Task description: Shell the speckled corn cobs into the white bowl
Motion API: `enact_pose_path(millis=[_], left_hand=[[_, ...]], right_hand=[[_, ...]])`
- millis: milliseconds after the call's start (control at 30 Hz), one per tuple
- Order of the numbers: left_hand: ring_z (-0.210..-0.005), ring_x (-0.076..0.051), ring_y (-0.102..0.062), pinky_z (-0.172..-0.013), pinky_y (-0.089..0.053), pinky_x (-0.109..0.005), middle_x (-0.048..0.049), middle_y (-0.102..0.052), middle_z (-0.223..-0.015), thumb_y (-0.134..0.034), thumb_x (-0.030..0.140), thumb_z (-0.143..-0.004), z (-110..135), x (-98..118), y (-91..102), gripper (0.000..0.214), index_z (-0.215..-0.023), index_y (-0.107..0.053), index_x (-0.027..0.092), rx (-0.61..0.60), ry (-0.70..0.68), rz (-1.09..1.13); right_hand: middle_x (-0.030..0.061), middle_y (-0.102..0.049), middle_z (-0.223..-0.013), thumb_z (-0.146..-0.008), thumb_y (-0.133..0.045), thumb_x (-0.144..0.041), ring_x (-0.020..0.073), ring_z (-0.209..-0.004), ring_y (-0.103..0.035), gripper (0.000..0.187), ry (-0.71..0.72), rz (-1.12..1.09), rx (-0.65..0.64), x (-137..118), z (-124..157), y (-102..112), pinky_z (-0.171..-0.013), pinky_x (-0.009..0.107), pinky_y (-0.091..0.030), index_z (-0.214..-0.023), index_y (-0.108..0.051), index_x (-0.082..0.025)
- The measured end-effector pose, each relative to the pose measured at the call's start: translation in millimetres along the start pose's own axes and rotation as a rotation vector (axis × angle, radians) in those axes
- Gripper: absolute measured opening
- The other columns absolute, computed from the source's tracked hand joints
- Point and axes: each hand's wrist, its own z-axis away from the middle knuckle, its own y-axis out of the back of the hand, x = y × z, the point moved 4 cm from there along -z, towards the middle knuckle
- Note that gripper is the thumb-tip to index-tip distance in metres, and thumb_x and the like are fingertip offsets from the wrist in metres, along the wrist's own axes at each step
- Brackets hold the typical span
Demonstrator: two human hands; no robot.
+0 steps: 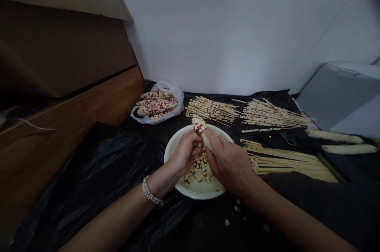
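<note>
A corn cob [200, 124] with cream and dark red kernels is held up over a white bowl [169, 153]; its lower part looks stripped. My right hand [230, 161] is closed around the lower part of the cob, thumb along it. My left hand [187, 151] presses curled fingers against the cob's left side; its fingertips are partly hidden. Loose corn kernels [200, 170] lie in the bowl below both hands. A beaded bracelet [150, 192] circles my left wrist.
Several corn cobs [157, 105] lie in a plastic bag. Kernel-threaded skewers [208, 108] form two piles, the other pile [264, 113] farther right. Bare sticks [287, 161] and stripped cobs [347, 149] lie right. Black plastic sheeting [118, 157] covers the surface; a cardboard box [59, 46] stands left.
</note>
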Motion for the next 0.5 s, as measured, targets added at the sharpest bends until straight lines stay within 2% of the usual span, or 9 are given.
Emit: enact_pose_path(millis=[67, 167, 267, 400, 500], left_hand=[[-0.038, -0.002, -0.022, -0.039, -0.013, -0.019, 0.0069, -0.035, -0.048, -0.056, 0.022, -0.069, -0.1, 0.9, -1.6, 0.019, -0.058, -0.041, 0.018, -0.015, 0.006, 0.029], [-0.039, -0.003, -0.022, -0.039, -0.013, -0.019, 0.0068, -0.037, -0.051, -0.058, 0.042, -0.083, -1.0, 1.2, -3.7, 0.035, -0.062, -0.044, 0.017, -0.02, -0.009, 0.015], [-0.04, -0.003, -0.023, -0.041, -0.013, -0.019, 0.0075, -0.037, -0.051, -0.06, 0.056, -0.082, -2.3, -0.3, -4.2, 0.045, -0.065, -0.045, 0.017, -0.013, -0.066, -0.071], [-0.04, -0.004, -0.025, -0.041, -0.017, -0.021, 0.0078, -0.037, -0.049, -0.062, 0.057, -0.08, -3.5, -3.9, -2.8, 0.046, -0.064, -0.044, 0.019, -0.004, -0.092, -0.107], [-0.04, -0.004, -0.026, -0.042, -0.017, -0.021, 0.0076, -0.037, -0.05, -0.062, 0.049, -0.081, -2.9, -3.1, -1.9, 0.039, -0.064, -0.044, 0.019, 0.019, -0.093, -0.109]], right_hand=[[0.0103, -0.068, -0.088, -0.094, -0.039, -0.028, 0.021, -0.063, -0.063, 0.048, -0.006, -0.007, 0.013, 1.1, 0.3, 1.3, -0.052, 0.032, -0.042, -0.138, -0.047, -0.011], [0.0115, -0.069, -0.093, -0.094, -0.039, -0.027, 0.0217, -0.066, -0.064, 0.047, -0.019, -0.03, 0.004, 2.3, 0.4, 2.5, -0.055, 0.032, -0.045, -0.138, -0.046, -0.012], [0.0131, -0.069, -0.095, -0.094, -0.039, -0.026, 0.0239, -0.075, -0.066, 0.045, -0.031, -0.119, -0.022, 4.0, -0.3, 3.2, -0.063, 0.034, -0.05, -0.136, -0.048, -0.011], [0.0125, -0.069, -0.097, -0.093, -0.04, -0.027, 0.0259, -0.088, -0.067, 0.043, -0.065, -0.265, -0.019, 8.0, -1.0, 3.8, -0.075, 0.038, -0.053, -0.133, -0.048, -0.013], [0.0141, -0.069, -0.104, -0.093, -0.04, -0.027, 0.027, -0.094, -0.067, 0.044, -0.07, -0.287, -0.021, 7.7, -0.6, 3.1, -0.078, 0.04, -0.053, -0.134, -0.046, -0.013]])
